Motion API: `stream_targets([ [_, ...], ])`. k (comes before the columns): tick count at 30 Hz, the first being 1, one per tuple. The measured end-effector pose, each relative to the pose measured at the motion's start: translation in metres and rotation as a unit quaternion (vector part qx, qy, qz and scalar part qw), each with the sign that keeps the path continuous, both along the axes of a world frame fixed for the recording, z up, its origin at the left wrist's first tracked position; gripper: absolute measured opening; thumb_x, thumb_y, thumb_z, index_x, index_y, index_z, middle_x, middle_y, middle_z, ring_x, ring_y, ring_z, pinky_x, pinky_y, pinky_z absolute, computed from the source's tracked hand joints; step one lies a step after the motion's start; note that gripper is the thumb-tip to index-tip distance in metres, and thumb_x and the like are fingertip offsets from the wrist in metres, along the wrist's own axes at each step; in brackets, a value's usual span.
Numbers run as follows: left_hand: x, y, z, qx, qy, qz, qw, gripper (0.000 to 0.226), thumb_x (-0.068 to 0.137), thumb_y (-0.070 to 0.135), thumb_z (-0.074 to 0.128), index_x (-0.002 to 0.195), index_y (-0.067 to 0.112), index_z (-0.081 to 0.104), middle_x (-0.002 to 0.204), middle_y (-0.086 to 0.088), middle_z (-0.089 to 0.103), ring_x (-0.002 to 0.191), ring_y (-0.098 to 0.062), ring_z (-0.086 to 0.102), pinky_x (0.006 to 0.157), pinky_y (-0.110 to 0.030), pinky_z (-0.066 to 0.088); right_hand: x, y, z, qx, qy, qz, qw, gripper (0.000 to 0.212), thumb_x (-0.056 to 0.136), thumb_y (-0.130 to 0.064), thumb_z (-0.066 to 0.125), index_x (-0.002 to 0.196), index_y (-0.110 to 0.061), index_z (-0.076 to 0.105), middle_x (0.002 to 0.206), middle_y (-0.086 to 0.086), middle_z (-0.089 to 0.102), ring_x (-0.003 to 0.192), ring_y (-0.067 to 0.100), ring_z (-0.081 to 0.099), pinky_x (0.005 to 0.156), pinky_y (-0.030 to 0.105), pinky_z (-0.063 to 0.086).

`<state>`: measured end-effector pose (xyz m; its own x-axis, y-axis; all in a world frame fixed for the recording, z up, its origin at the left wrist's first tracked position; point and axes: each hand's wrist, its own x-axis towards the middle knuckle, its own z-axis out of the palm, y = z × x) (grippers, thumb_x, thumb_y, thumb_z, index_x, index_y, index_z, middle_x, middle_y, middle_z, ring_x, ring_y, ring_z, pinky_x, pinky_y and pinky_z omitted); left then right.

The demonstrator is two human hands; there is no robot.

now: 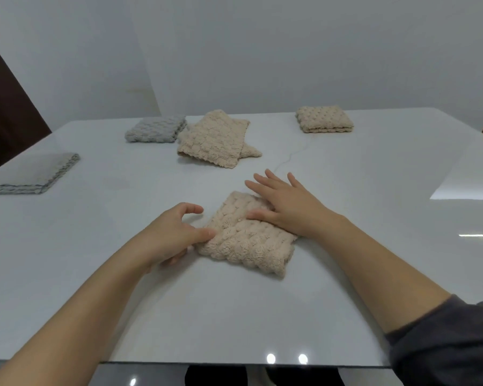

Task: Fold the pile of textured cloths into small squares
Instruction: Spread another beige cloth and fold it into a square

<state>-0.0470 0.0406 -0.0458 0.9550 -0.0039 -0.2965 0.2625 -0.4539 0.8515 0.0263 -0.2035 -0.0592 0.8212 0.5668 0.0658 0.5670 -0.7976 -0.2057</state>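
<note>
A folded beige cloth with a knobbly texture lay near the middle of the glossy white surface, its corners turned askew to the near edge. The right hand lay flat on the cloth's 1 o'clock part, fingers straight and spread, pressing it down, the fingertips reaching past its far edge. The left hand sat at the cloth's 9 o'clock edge with fingers curled; its thumb touched the cloth, the forefinger stood clear of it, and whether the lower fingers pinched the corner could not be told.

At 12 o'clock, well apart, a loose beige pile lay with its layers askew. Just beside that, at 11 o'clock, sat a grey folded cloth. A folded beige square rested at 1 o'clock near the far edge. At 10 o'clock a flat grey cloth lay by the surface's left rim. A dark sleeve was pushed up the right arm.
</note>
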Motion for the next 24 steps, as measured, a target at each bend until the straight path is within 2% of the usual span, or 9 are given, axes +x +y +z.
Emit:
stream_targets([
  [4,-0.009,0.001,-0.004,0.002,0.006,0.08,0.997,0.046,0.084,0.027,0.074,0.123,0.024,0.052,0.052,-0.003,0.051,0.039,-0.016,0.031,0.042,-0.021,0.023,-0.003,0.004,-0.002,0.003,0.003,-0.021,1.0,0.072,0.093,-0.066,0.032,0.154,-0.031,0.019,0.163,-0.004,0.01,0.15,0.014,-0.002,0.12,0.049,-0.002],
  [7,-0.018,-0.003,-0.002,0.019,-0.001,0.107,0.994,0.055,0.081,0.027,0.076,0.127,0.025,0.045,0.052,0.0,0.056,0.04,-0.015,0.039,0.042,-0.021,0.03,-0.002,0.004,-0.006,0.048,0.01,-0.025,0.998,0.068,0.095,-0.064,0.033,0.153,-0.029,0.025,0.163,-0.003,0.015,0.15,0.012,0.0,0.121,0.047,-0.001],
  [9,-0.023,-0.006,0.003,0.133,-0.047,0.093,0.986,0.063,0.079,0.03,0.076,0.131,0.027,0.041,0.068,0.0,0.064,0.056,-0.015,0.055,0.054,-0.028,0.043,-0.002,0.002,-0.009,0.099,0.011,-0.037,0.994,0.062,0.098,-0.058,0.033,0.151,-0.027,0.03,0.162,-0.002,0.019,0.15,0.011,0.003,0.121,0.045,0.001],
  [11,-0.021,-0.014,0.009,0.283,-0.131,0.066,0.948,0.062,0.08,0.033,0.07,0.134,0.027,0.04,0.091,0.003,0.065,0.083,-0.016,0.061,0.076,-0.035,0.05,-0.003,0.001,-0.01,0.152,0.017,-0.05,0.987,0.054,0.101,-0.051,0.033,0.149,-0.025,0.035,0.16,-0.002,0.024,0.15,0.012,0.007,0.121,0.043,0.004],
  [12,-0.018,-0.021,0.014,0.313,-0.18,0.053,0.931,0.058,0.083,0.032,0.065,0.136,0.026,0.041,0.107,0.003,0.061,0.095,-0.017,0.06,0.085,-0.036,0.049,-0.005,0.001,-0.009,0.18,0.023,-0.057,0.982,0.051,0.103,-0.047,0.033,0.148,-0.024,0.037,0.159,-0.002,0.026,0.15,0.012,0.009,0.121,0.042,0.005],
  [14,-0.004,-0.037,0.019,0.31,-0.269,-0.008,0.912,0.052,0.092,0.027,0.053,0.142,0.02,0.039,0.14,0.001,0.047,0.123,-0.018,0.049,0.104,-0.036,0.04,-0.009,0.002,-0.005,0.253,0.031,-0.076,0.964,0.044,0.104,-0.038,0.035,0.144,-0.021,0.044,0.155,-0.002,0.035,0.147,0.013,0.019,0.12,0.035,0.013],
  [16,0.01,-0.056,0.017,0.322,-0.299,-0.127,0.889,0.053,0.1,0.026,0.04,0.15,0.015,0.028,0.158,-0.001,0.025,0.145,-0.015,0.021,0.118,-0.033,0.018,-0.014,0.002,0.0,0.332,0.038,-0.105,0.937,0.038,0.104,-0.03,0.038,0.138,-0.017,0.051,0.145,-0.001,0.048,0.138,0.012,0.037,0.112,0.024,0.024],
  [19,0.021,-0.068,-0.005,0.358,-0.228,-0.25,0.87,0.056,0.104,0.033,0.023,0.155,0.015,0.007,0.163,0.001,0.001,0.149,-0.01,-0.006,0.121,-0.032,-0.001,-0.025,-0.008,0.007,0.374,0.068,-0.13,0.916,0.037,0.105,-0.03,0.038,0.135,-0.017,0.053,0.138,-0.006,0.053,0.126,0.004,0.045,0.103,0.018,0.03],
  [24,0.018,-0.063,-0.019,0.351,-0.171,-0.219,0.894,0.056,0.105,0.036,0.014,0.155,0.017,-0.003,0.162,0.004,-0.01,0.147,-0.007,-0.013,0.12,-0.031,-0.007,-0.048,-0.028,0.008,0.393,0.084,-0.151,0.903,0.036,0.104,-0.031,0.038,0.136,-0.021,0.051,0.129,-0.01,0.056,0.117,0.005,0.051,0.095,0.02,0.035],
])
